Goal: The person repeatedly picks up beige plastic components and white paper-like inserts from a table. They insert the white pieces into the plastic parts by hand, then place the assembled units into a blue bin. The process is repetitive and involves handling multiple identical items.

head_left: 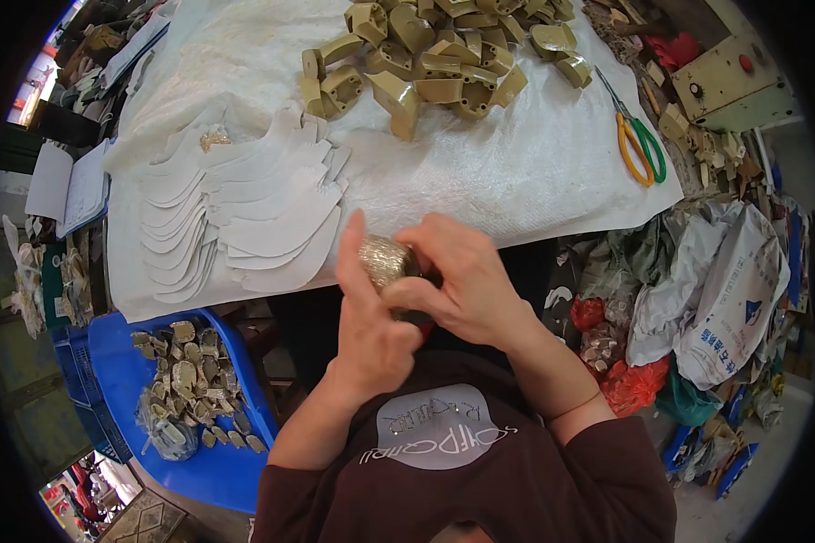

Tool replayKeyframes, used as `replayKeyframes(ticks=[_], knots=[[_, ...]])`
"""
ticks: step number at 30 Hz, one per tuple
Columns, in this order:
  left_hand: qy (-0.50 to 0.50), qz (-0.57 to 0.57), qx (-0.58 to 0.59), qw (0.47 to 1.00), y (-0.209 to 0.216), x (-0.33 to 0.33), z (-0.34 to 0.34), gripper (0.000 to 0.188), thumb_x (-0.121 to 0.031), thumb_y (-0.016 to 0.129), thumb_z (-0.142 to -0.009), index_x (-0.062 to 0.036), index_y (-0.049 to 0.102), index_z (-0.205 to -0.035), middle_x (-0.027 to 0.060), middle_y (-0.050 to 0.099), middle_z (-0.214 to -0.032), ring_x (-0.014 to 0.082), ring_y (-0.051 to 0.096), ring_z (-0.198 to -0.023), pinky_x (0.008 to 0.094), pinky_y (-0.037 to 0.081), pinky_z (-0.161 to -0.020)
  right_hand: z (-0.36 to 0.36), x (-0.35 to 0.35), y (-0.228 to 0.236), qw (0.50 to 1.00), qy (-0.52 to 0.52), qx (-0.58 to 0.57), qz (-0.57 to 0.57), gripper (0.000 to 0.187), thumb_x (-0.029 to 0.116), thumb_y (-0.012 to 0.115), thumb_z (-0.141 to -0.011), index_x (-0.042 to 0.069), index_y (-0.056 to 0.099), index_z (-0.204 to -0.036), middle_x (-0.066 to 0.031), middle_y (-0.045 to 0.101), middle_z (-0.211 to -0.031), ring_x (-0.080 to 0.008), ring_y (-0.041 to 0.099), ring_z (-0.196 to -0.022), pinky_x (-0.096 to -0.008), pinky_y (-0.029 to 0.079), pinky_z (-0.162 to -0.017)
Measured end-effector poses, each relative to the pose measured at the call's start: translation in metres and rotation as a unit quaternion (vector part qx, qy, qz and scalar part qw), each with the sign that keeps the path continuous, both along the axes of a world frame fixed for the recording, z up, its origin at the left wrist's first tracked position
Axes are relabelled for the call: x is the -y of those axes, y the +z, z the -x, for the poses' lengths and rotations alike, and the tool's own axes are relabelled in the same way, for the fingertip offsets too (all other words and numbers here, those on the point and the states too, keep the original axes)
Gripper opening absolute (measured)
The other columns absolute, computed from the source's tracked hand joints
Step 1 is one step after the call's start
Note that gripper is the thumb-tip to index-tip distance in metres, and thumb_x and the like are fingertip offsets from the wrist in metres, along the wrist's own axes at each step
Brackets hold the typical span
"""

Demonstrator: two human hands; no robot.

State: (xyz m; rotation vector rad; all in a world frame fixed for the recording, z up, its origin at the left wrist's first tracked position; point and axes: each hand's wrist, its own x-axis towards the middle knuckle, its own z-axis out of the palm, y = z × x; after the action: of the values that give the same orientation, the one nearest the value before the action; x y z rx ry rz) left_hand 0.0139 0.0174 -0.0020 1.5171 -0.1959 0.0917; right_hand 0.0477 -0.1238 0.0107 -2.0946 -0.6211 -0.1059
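Observation:
A gold, glittery shoe heel (385,261) is held up in front of my chest, off the near edge of the covered table. My left hand (369,317) grips its left side, with one finger stretched upward past it. From the right, my right hand (457,281) closes on it with thumb and fingers, hiding much of its right and lower parts. Beyond my left hand, overlapping rows of curved white cut pieces (272,204) lie on the white sheet (480,190). Farther off is a heap of bare tan shoe heels (444,68).
Scissors (638,145) with yellow and green handles lie at the table's right. A blue plastic chair (190,475) at lower left bears several gold-covered heels (190,371). A metal control box (733,81) stands at far right, above plastic bags (715,290). An open notebook (77,190) sits left.

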Motion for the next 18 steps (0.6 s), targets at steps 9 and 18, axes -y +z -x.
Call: replayKeyframes(ticks=[9,18], knots=[[-0.043,0.003,-0.104,0.994,0.003,-0.016,0.002,0.055,0.002,0.073,-0.073,0.0005,0.047,-0.121,0.0107,0.058,-0.105,0.0150,0.060,-0.094,0.0269,0.052,-0.076,0.002,0.010,-0.024,0.911,0.010,-0.238,-0.336,0.022,0.020,0.056,-0.090,0.000,0.059,-0.099,-0.0043,0.055,-0.074,-0.0148,0.053,-0.067,-0.0267,0.043,-0.062],[-0.015,-0.268,0.138,0.953,0.006,-0.016,-0.005,0.060,0.007,0.076,-0.057,-0.0026,0.055,-0.113,0.0091,0.055,-0.087,0.0175,0.055,-0.066,0.0262,0.047,-0.055,-0.004,0.021,-0.017,0.958,0.058,-0.193,-0.205,0.014,0.014,0.056,-0.091,0.001,0.058,-0.085,0.0017,0.056,-0.075,-0.0057,0.049,-0.066,-0.0223,0.040,-0.057]])
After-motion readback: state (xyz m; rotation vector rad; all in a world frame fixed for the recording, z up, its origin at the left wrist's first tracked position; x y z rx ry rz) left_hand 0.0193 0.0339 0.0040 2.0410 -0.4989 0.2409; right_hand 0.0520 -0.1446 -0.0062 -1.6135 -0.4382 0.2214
